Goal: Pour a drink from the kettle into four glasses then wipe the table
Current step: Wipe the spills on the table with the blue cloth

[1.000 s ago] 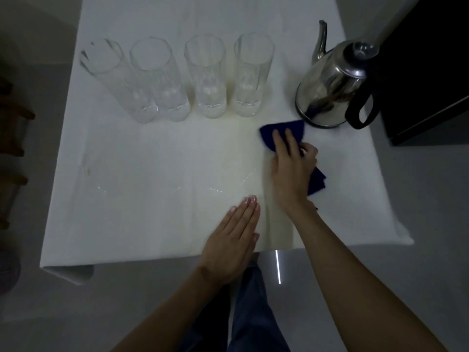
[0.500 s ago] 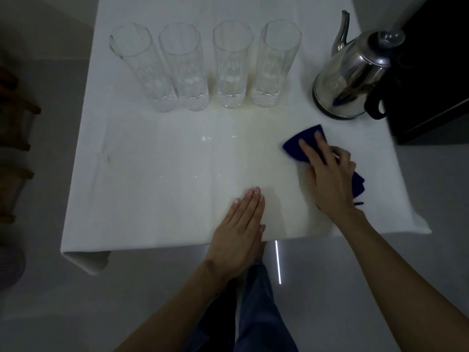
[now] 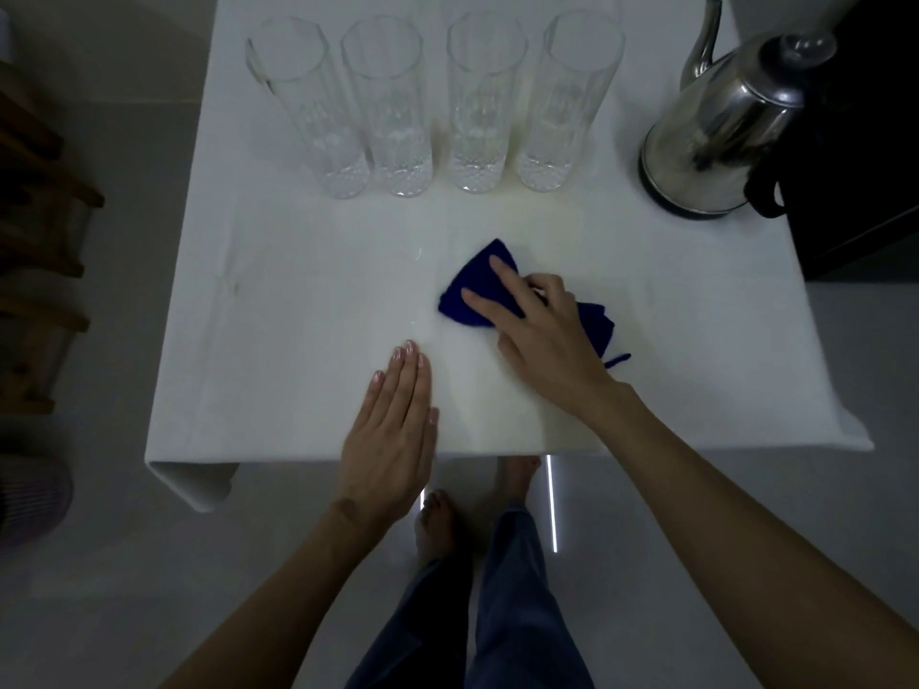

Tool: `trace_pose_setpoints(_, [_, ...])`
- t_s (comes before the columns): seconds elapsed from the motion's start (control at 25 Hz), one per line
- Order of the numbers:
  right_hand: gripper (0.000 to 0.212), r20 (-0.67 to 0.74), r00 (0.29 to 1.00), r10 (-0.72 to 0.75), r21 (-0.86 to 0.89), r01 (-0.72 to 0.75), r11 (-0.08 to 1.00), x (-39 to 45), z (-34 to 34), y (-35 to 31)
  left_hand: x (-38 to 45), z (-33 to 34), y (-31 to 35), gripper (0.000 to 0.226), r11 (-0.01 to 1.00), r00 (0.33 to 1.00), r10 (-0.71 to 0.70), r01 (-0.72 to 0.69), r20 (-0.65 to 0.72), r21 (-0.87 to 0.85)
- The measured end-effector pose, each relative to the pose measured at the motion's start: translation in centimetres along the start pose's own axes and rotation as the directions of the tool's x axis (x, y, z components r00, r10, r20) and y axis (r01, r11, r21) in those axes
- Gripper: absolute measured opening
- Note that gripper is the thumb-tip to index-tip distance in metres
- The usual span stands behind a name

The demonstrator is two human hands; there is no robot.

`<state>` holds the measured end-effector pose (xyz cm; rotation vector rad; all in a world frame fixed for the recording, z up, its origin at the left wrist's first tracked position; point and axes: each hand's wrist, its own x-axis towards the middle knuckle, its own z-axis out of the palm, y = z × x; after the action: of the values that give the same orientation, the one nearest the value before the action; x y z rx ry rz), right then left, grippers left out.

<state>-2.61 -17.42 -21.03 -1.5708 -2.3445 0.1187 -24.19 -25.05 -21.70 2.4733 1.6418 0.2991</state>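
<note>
Dark-blue soft cloth (image 3: 502, 290) lies bunched near the middle of the white-covered bench (image 3: 298, 300), pressed flat under the right hand (image 3: 542, 335), whose fingers (image 3: 485, 303) spread over it rather than clench. Limp and light, it is likely best steered by palm pressure on top. The left hand (image 3: 393, 430) rests open and empty at the near edge. Four tall clear glasses (image 3: 437, 106) and the steel kettle (image 3: 716, 141) stand behind; the glasses look fragile and easy to tip.
</note>
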Motion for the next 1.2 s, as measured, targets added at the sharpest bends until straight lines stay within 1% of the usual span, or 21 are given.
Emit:
trace_pose_setpoints(0.04, [0.051, -0.001, 1.000, -0.032, -0.003, 0.032, 0.999, -1.0, -0.4, 0.3, -0.1, 0.0, -0.1, 0.052, 1.000, 1.000, 0.006, -0.006, -0.003, -0.004])
trace_pose_setpoints(0.08, [0.050, -0.026, 1.000, -0.012, -0.002, 0.012, 1.000, -1.9, -0.8, 0.8, 0.0, -0.1, -0.1, 0.052, 1.000, 1.000, 0.010, -0.010, -0.007, -0.011])
trace_pose_setpoints(0.12, [0.050, -0.078, 0.994, 0.072, 0.001, -0.073, 0.997, -2.5, -1.3, 1.5, 0.0, -0.1, -0.2, 0.052, 1.000, 1.000, 0.012, -0.012, -0.012, -0.019])
trace_pose_setpoints(0.16, [0.050, -0.141, 0.967, 0.214, 0.005, -0.216, 0.976, -2.8, -1.8, 2.2, 0.0, -0.2, -0.3, 0.052, 1.000, 1.000, 0.009, -0.010, -0.018, -0.024])
trace_pose_setpoints(0.2, [0.050, -0.195, 0.903, 0.382, 0.007, -0.388, 0.922, -2.7, -2.1, 3.0, 0.2, -0.2, -0.2, 0.052, 1.000, 1.000, 0.009, -0.009, -0.021, -0.028])
trace_pose_setpoints(0.24, [0.049, -0.223, 0.812, 0.539, 0.010, -0.551, 0.834, -2.3, -2.2, 3.6, 0.2, -0.3, -0.1, 0.052, 0.999, 1.000, 0.011, -0.012, -0.022, -0.034])
trace_pose_setpoints(0.28, [0.048, -0.220, 0.721, 0.657, 0.009, -0.672, 0.741, -1.6, -2.2, 3.9, 0.2, -0.4, -0.2, 0.052, 0.999, 1.000, 0.010, -0.011, -0.022, -0.044])
trace_pose_setpoints(0.32, [0.048, -0.203, 0.652, 0.731, -0.002, -0.746, 0.665, -0.7, -2.0, 3.9, 0.1, -0.6, -0.3, 0.052, 0.998, 1.000, 0.004, -0.005, -0.022, -0.058])
trace_pose_setpoints(0.36, [0.049, -0.192, 0.609, 0.769, -0.015, -0.786, 0.619, 0.2, -1.7, 3.7, 0.2, -0.8, -0.8, 0.052, 0.997, 1.000, -0.012, 0.010, -0.028, -0.070])
trace_pose_setpoints(0.4, [0.050, -0.191, 0.587, 0.787, -0.021, -0.804, 0.594, 1.2, -1.4, 3.3, 0.2, -1.2, -1.6, 0.052, 0.996, 0.998, -0.040, 0.037, -0.038, -0.078])
trace_pose_setpoints(0.48, [0.050, -0.197, 0.572, 0.796, -0.017, -0.814, 0.581, 2.9, -0.5, 2.4, 0.4, -1.8, -3.9, 0.053, 0.989, 0.991, -0.121, 0.115, -0.056, -0.088])
trace_pose_setpoints(0.52, [0.051, -0.195, 0.582, 0.790, -0.019, -0.807, 0.590, 3.7, -0.1, 1.9, 0.5, -2.2, -5.2, 0.054, 0.983, 0.985, -0.163, 0.157, -0.060, -0.091])
trace_pose_setpoints(0.6, [0.051, -0.187, 0.627, 0.756, -0.032, -0.773, 0.633, 5.3, 0.7, 0.5, 0.8, -2.9, -7.7, 0.056, 0.968, 0.969, -0.239, 0.232, -0.065, -0.092])
trace_pose_setpoints(0.76, [0.050, -0.182, 0.738, 0.649, -0.021, -0.663, 0.748, 8.2, 2.3, -3.0, 1.6, -3.4, -10.5, 0.057, 0.917, 0.910, -0.396, 0.384, -0.126, -0.110])
trace_pose_setpoints(0.84, [0.050, -0.142, 0.814, 0.563, -0.002, -0.569, 0.822, 9.2, 2.9, -4.7, 1.6, -3.1, -11.0, 0.057, 0.879, 0.870, -0.473, 0.456, -0.136, -0.140])
trace_pose_setpoints(0.96, [0.048, -0.080, 0.940, 0.333, 0.012, -0.333, 0.943, 9.6, 3.5, -5.9, 1.4, -2.7, -11.1, 0.057, 0.852, 0.843, -0.520, 0.502, -0.134, -0.149])
trace_pose_setpoints(1.04, [0.048, -0.041, 0.989, 0.140, 0.019, -0.140, 0.990, 8.9, 3.5, -5.7, 1.4, -2.6, -11.1, 0.057, 0.848, 0.840, -0.527, 0.510, -0.125, -0.148])
trace_pose_setpoints(1.12, [0.049, -0.010, 0.999, -0.046, 0.039, 0.046, 0.998, 7.8, 3.0, -5.1, 1.4, -2.6, -11.1, 0.058, 0.843, 0.837, -0.535, 0.518, -0.116, -0.144])
trace_pose_setpoints(1.16, [0.048, 0.001, 0.994, -0.110, 0.052, 0.110, 0.993, 7.2, 2.6, -4.6, 1.4, -2.6, -11.1, 0.058, 0.844, 0.837, -0.534, 0.518, -0.121, -0.141])
trace_pose_setpoints(1.2, [0.048, -0.001, 0.991, -0.137, 0.060, 0.137, 0.989, 6.6, 2.0, -4.0, 1.4, -2.7, -11.1, 0.058, 0.846, 0.838, -0.531, 0.515, -0.127, -0.139])
